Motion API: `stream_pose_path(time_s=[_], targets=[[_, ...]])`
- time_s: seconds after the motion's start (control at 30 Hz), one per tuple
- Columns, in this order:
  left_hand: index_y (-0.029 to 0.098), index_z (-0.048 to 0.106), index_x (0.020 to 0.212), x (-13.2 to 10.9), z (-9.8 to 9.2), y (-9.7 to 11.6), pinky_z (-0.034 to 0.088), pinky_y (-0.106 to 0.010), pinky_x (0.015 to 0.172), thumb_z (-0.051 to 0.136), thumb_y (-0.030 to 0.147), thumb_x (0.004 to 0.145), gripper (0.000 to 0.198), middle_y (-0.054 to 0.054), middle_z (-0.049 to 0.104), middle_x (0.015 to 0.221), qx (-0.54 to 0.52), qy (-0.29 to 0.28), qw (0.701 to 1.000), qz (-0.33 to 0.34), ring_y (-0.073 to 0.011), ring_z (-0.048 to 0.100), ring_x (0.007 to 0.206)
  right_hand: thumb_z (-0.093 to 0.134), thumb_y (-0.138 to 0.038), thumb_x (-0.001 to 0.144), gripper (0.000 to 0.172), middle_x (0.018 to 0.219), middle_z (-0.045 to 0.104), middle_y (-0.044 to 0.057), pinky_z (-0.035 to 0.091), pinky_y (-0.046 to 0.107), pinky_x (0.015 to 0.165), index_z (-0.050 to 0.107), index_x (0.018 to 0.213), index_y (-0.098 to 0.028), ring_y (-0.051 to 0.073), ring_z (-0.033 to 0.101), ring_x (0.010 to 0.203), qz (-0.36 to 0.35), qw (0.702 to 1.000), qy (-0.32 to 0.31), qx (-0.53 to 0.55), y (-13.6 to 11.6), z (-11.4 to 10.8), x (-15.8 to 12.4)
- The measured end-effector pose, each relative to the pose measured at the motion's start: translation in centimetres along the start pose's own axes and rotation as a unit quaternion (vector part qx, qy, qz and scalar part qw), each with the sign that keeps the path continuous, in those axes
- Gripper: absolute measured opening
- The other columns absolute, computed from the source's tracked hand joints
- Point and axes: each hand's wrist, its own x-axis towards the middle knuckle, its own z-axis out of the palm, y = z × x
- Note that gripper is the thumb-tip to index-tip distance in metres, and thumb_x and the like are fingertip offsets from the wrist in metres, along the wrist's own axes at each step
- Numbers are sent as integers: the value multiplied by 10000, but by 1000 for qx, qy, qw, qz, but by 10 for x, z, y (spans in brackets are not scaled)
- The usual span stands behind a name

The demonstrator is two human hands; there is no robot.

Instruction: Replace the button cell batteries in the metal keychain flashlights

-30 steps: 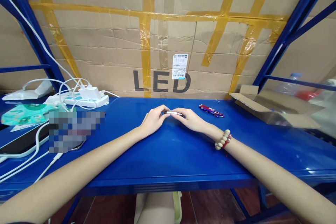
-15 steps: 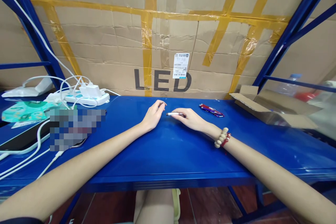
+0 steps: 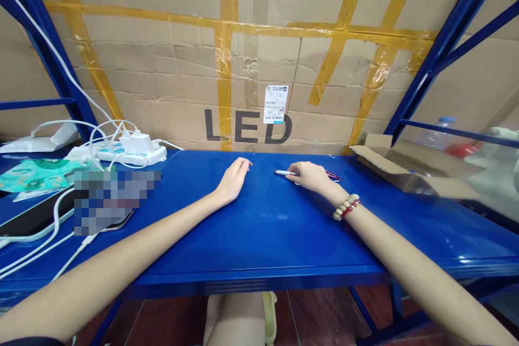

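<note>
On the blue table (image 3: 243,232), my right hand (image 3: 310,175) is closed on a white pen (image 3: 283,173), whose pale end points left out of my fingers. Just behind that hand lie some red and dark pens (image 3: 334,176), mostly hidden by it. My left hand (image 3: 233,181) rests on its side on the table, left of the pen, with its fingers together and slightly curled. I can make out nothing in it.
A white power strip (image 3: 158,155) with chargers and cables sits at the back left, near a green packet (image 3: 32,175) and a phone (image 3: 38,213). An open cardboard box (image 3: 381,165) stands at the right. A large taped carton (image 3: 162,86) walls off the back.
My right hand has moved right with the white pen and now covers much of the red and dark pens. My left hand has stayed nearly in place. The view has shifted slightly.
</note>
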Motion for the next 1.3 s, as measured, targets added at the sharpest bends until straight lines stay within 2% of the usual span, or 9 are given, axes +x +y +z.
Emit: stream_pose_path(time_s=[0.13, 0.3, 0.37, 0.5, 0.63, 0.83, 1.03, 1.17, 1.3], targets=[[196, 519, 910, 0, 0, 1, 421, -307, 868, 261, 317, 930, 286, -47, 589, 940, 6, -1, 1000, -6, -175, 554, 908, 607, -316, 770, 170, 862, 698, 100, 455, 334, 676, 706, 838, -196, 267, 641, 859, 125, 991, 2, -56, 25, -9, 2], [196, 518, 906, 0, 0, 1, 422, -317, 880, 280, 313, 926, 266, -57, 592, 985, 12, -5, 1000, -10, -185, 556, 947, 618, -260, 749, 169, 892, 677, 145, 459, 334, 671, 700, 860, -163, 279, 638, 858, 206, 974, 5, -89, 38, -10, 3], [196, 515, 921, 0, 1, 1, 427, -315, 875, 295, 311, 923, 249, -62, 590, 1004, 17, -4, 1000, -7, -188, 554, 971, 607, -280, 760, 247, 982, 642, 197, 461, 358, 703, 670, 943, -126, 310, 608, 935, 222, 970, 16, -99, 40, -6, 3], [199, 521, 928, 0, 2, 0, 423, -313, 879, 314, 303, 920, 232, -56, 588, 1010, 29, -2, 1000, 1, -187, 552, 979, 566, -444, 784, 573, 1258, 453, 275, 420, 466, 829, 486, 1226, -90, 392, 453, 1144, 237, 964, 53, -110, 48, 4, 5], [197, 521, 937, 1, 3, -1, 429, -298, 863, 313, 293, 920, 230, -54, 589, 1007, 40, 0, 999, 4, -179, 553, 965, 415, -604, 818, 668, 1284, 451, 245, 407, 521, 858, 435, 1302, -143, 405, 471, 1132, 238, 968, 11, -76, 61, 15, 11], [191, 522, 917, 1, 3, 0, 403, -311, 899, 315, 273, 925, 222, -56, 591, 1009, 67, -6, 997, 22, -181, 543, 983, 322, -401, 915, 481, 1344, 444, 168, 391, 551, 907, 414, 1350, -217, 371, 456, 1179, 139, 990, -32, -18, 62, 23, 19], [202, 524, 922, 1, 4, -3, 382, -326, 926, 308, 279, 932, 230, -45, 588, 1015, 106, -24, 993, 50, -184, 528, 1007, 420, -234, 888, 439, 1282, 517, 131, 383, 442, 992, 465, 1321, -181, 265, 481, 1176, -45, 997, -19, 56, 38, 23, 18], [204, 531, 970, 0, 6, -4, 372, -354, 929, 347, 286, 920, 208, -43, 584, 1002, 144, -40, 987, 65, -195, 521, 995, 442, -222, 881, 412, 1279, 541, 76, 365, 384, 1029, 498, 1290, -214, 203, 483, 1188, -163, 980, -7, 114, 8, 30, 15], [223, 515, 1100, -2, 9, -5, 337, -375, 954, 392, 276, 904, 237, -40, 563, 1119, 190, -60, 976, 83, -207, 478, 1068, 484, -272, 866, 380, 1223, 584, 78, 410, 369, 987, 546, 1235, -201, 198, 535, 1129, -290, 931, 2, 222, -23, 31, 8]])
